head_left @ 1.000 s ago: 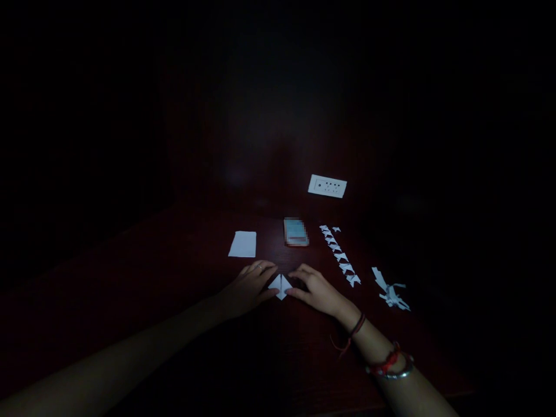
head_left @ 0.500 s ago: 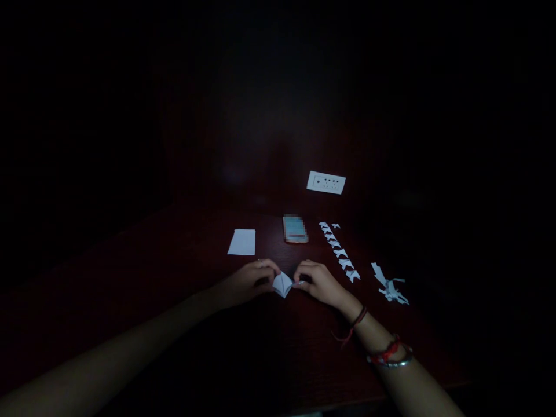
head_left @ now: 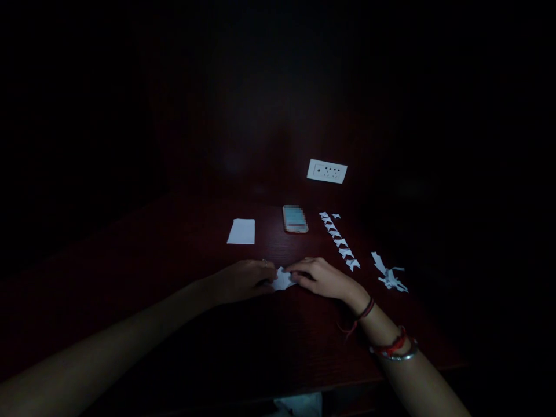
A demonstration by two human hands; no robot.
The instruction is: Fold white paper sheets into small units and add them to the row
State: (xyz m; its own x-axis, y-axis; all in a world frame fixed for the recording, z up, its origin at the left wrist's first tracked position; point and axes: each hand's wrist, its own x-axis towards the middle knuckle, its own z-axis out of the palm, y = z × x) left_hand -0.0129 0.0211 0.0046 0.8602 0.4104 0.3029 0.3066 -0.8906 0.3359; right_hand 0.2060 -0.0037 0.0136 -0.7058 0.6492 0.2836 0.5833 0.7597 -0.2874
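Between my two hands, low over the dark red table (head_left: 243, 347), is a small folded piece of white paper (head_left: 283, 279). My left hand (head_left: 249, 280) wears a ring and closes its fingertips on the paper's left side. From the right, my right hand (head_left: 319, 277) grips the paper's other side between thumb and fingers. The fingertips cover both edges of the paper. Bracelets and red cords circle my right wrist and forearm.
A square white sheet (head_left: 241, 231) lies beyond my left hand, and a phone (head_left: 295, 219) further back. Small folded paper pieces (head_left: 340, 242) form a slanting row on the right. Beside them sits a heap of paper scraps (head_left: 391, 279). A white socket plate (head_left: 327, 171) is on the wall.
The folded paper, raised with a creased point before, now looks flatter. My right fingers have come in over its right side. The view has tipped down slightly.
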